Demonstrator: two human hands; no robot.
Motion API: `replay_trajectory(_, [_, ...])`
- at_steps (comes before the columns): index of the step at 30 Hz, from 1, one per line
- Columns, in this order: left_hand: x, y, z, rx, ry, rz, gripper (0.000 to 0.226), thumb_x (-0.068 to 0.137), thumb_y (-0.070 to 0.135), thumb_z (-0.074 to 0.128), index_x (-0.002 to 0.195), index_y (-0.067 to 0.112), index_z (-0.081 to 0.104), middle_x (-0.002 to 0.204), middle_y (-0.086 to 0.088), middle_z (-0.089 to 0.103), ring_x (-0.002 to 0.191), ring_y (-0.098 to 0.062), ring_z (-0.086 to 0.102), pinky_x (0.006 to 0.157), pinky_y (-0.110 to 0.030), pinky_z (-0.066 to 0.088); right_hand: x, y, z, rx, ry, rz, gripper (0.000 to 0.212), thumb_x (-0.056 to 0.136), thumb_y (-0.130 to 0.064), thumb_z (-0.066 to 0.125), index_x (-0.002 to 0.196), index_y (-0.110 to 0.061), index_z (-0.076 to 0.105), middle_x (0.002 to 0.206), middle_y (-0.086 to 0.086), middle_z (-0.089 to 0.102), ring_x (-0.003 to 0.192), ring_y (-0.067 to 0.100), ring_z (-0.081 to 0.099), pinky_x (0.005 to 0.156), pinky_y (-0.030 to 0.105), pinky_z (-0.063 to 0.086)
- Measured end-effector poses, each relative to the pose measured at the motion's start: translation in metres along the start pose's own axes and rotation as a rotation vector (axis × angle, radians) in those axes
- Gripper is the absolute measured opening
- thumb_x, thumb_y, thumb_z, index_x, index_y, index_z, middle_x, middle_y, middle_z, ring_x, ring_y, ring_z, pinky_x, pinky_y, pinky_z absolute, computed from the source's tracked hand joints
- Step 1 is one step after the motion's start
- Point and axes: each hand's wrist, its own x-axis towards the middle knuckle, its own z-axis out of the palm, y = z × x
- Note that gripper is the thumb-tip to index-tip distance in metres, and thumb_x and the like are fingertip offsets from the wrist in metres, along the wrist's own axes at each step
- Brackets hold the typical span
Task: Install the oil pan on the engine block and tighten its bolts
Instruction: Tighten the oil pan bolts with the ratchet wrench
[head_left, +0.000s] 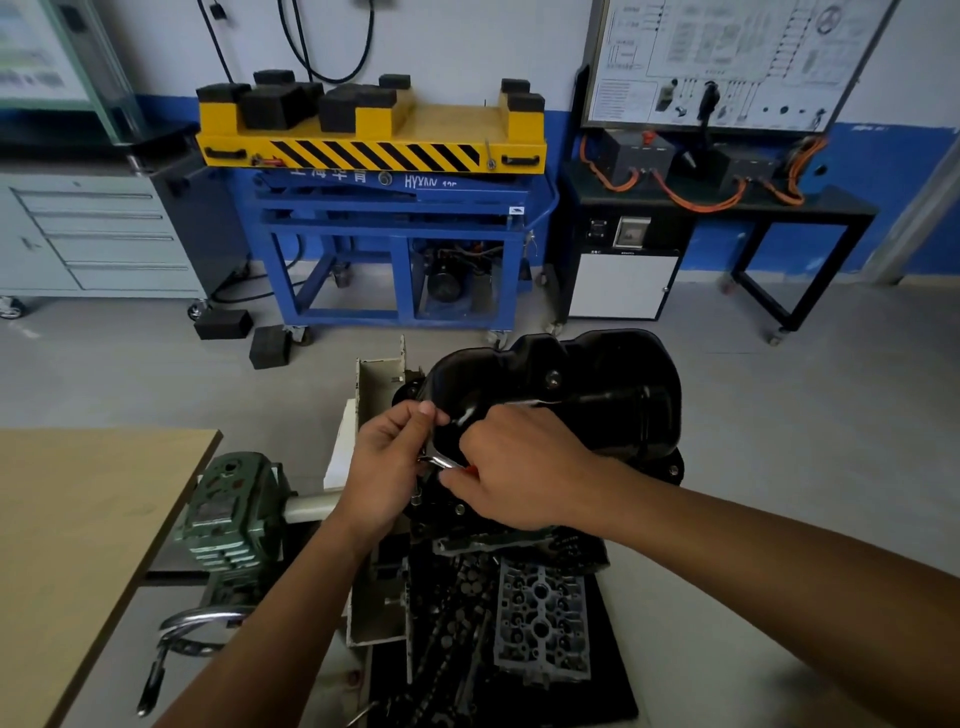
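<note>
The oil pan (576, 395) sits on top of the engine block (467, 527), black and glossy, its flange down on the block's upper face, right in front of me. Both my hands meet at the pan's near left corner. My left hand (387, 467) has its fingers curled, thumb and fingertips pinching the shiny head of the wrench (439, 460) against the flange edge. My right hand (519, 467) is closed over the wrench's handle, knuckles up, and hides most of it, so only a sliver of red grip shows by my thumb. I cannot tell which bolt the wrench sits on, as my fingers cover it. On the far right side of the flange a bolt (674, 470) shows, seated in its hole.

Below the block a black tray (613, 691) holds a bare cylinder head (543, 629), with chain and small parts beside it. To my left stands the green gearbox (234, 509), its chrome crank handle (202, 623) below it, next to a wooden tabletop (78, 519). Across the floor stands a blue lift cart (374, 244) with a yellow top — a grey drawer cabinet (93, 234) to its left.
</note>
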Motion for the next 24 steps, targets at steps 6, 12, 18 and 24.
replay_trajectory(6, [-0.002,0.001,-0.006,-0.022,-0.043,0.019,0.024,0.091,0.034,0.056,0.085,0.019,0.074,0.074,-0.004,0.067,0.064,-0.011,0.061,0.061,-0.019,0.049,-0.013,-0.008,0.009,0.053,-0.055,-0.065,0.044,0.092,-0.05,0.056,0.059,-0.025,0.043,0.054,-0.007,0.045,0.048,0.007,0.042,0.047,0.024,0.026])
replay_trajectory(12, [-0.006,0.001,-0.005,-0.043,0.015,-0.063,0.033,0.103,0.032,0.049,0.087,0.022,0.075,0.074,-0.01,0.059,0.066,-0.021,0.058,0.061,-0.027,0.048,-0.004,0.005,-0.012,-0.094,-0.146,-0.112,0.034,0.096,-0.044,0.057,0.07,-0.024,0.046,0.07,-0.008,0.042,0.063,0.016,0.046,0.06,0.031,0.035])
replay_trajectory(18, [-0.013,-0.002,-0.006,-0.016,-0.07,-0.039,0.032,0.097,0.045,0.051,0.108,0.025,0.074,0.057,-0.002,0.034,0.051,-0.015,0.026,0.051,-0.031,0.021,0.029,0.018,-0.017,-0.339,-0.039,-0.118,0.018,0.1,-0.018,0.049,0.104,-0.021,0.066,0.099,0.002,0.061,0.094,0.025,0.06,0.059,0.034,0.036])
replay_trajectory(24, [-0.016,0.001,0.0,-0.032,-0.089,-0.029,0.038,0.09,0.039,0.057,0.122,0.018,0.064,0.059,0.002,0.033,0.053,-0.012,0.025,0.055,-0.033,0.017,0.051,0.022,-0.001,-0.319,0.073,-0.171,0.023,0.096,-0.022,0.054,0.118,-0.022,0.059,0.111,0.001,0.056,0.11,0.022,0.05,0.069,0.034,0.036])
